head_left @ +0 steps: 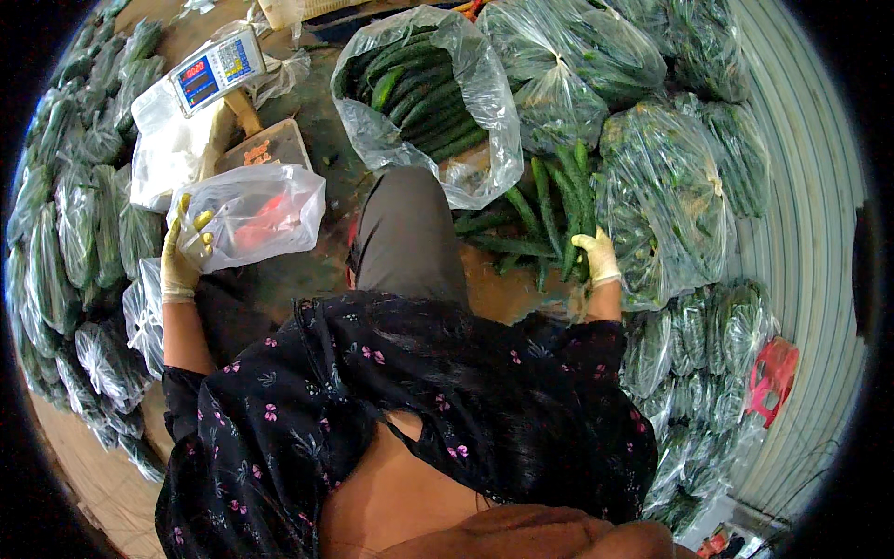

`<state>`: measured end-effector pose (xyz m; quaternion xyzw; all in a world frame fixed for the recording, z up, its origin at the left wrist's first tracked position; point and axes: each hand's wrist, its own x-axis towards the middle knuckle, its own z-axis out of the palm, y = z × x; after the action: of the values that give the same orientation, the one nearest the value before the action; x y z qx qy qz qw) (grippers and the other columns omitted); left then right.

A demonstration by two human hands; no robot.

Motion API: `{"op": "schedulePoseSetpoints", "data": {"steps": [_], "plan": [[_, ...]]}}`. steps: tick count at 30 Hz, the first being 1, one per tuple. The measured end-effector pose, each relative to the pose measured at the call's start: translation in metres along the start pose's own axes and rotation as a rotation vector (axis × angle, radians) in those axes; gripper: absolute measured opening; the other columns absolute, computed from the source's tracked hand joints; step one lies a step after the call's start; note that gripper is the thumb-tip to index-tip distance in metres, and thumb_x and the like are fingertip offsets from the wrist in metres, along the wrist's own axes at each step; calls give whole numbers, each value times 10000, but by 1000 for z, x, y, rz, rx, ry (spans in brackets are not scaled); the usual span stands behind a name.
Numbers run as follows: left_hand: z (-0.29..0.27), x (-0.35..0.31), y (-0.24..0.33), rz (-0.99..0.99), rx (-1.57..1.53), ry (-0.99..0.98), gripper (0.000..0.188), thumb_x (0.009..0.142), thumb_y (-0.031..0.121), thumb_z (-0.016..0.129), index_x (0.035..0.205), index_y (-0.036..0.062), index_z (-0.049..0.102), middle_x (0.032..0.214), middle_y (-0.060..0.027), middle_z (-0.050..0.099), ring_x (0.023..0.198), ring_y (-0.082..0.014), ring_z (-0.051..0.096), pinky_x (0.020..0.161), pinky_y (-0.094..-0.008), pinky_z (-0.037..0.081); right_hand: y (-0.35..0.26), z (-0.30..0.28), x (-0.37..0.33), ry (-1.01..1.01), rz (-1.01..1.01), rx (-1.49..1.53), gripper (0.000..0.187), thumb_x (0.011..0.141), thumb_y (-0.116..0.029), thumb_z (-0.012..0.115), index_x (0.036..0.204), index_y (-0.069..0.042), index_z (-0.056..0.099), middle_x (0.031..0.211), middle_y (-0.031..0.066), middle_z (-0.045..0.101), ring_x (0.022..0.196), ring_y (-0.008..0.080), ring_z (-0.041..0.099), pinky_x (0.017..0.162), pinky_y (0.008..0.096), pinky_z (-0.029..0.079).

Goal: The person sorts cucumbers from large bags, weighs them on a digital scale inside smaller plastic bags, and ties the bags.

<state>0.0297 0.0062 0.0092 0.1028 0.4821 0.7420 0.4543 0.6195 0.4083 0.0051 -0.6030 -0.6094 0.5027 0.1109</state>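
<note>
My left hand (pixel 184 253), in a pale glove with yellowed fingertips, grips the edge of a clear plastic bag (pixel 300 207). The bag's mouth is spread, and something red shows through it. On my right side, my gloved right hand (pixel 598 255) is closed around the lower part of a bunch of long, dark green cucumbers (pixel 570 191). Its thumb lies across them, while the other fingers are mostly hidden. Several loose cucumbers (pixel 514 245) lie on the brown floor beside that bunch.
A digital scale (pixel 220 71) with a lit display stands at the upper left. Ahead, a large open bag (pixel 504 121) holds many cucumbers. Tied bags of cucumbers (pixel 663 177) are piled at right against a corrugated wall (pixel 810 224); smaller bagged bundles (pixel 79 224) line the left.
</note>
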Motion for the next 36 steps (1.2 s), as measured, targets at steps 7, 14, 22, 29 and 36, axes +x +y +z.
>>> {"op": "schedulePoseSetpoints", "data": {"steps": [7,14,22,29,36], "plan": [[9,4,0,16,47,31,552,889,381,477,1367,169,301,1039,-137,584,694,-169,570,589,-242,479,19,35,25,190,370,-1126,749,771,-123,538,1413,-236,170,1441,102,223,1206,333,403,936,398,407],[-10,3,-1,-8,-35,-66,552,911,358,445,1389,187,228,1091,-172,563,724,-205,595,613,-300,535,24,23,33,147,382,-1046,594,805,-126,462,1368,-245,315,1451,88,204,1245,305,369,976,392,378],[-5,0,-2,-31,42,54,592,859,404,511,1368,176,312,1031,-124,598,702,-179,576,619,-271,472,-66,126,39,174,-614,-442,233,795,-194,548,983,-86,633,994,130,611,923,284,582,828,350,452],[4,4,3,-19,68,25,633,848,427,520,1374,157,292,1043,-147,593,712,-176,581,615,-268,470,-52,268,170,88,-478,-431,445,780,-148,586,1209,-70,498,1115,101,586,1008,223,553,876,308,417],[1,-4,4,-26,43,60,614,870,411,485,1385,160,265,1054,-150,594,706,-169,576,639,-266,470,-9,327,166,-691,-581,-452,352,883,-305,482,1124,-60,556,1110,73,583,998,183,524,897,317,379]]}}
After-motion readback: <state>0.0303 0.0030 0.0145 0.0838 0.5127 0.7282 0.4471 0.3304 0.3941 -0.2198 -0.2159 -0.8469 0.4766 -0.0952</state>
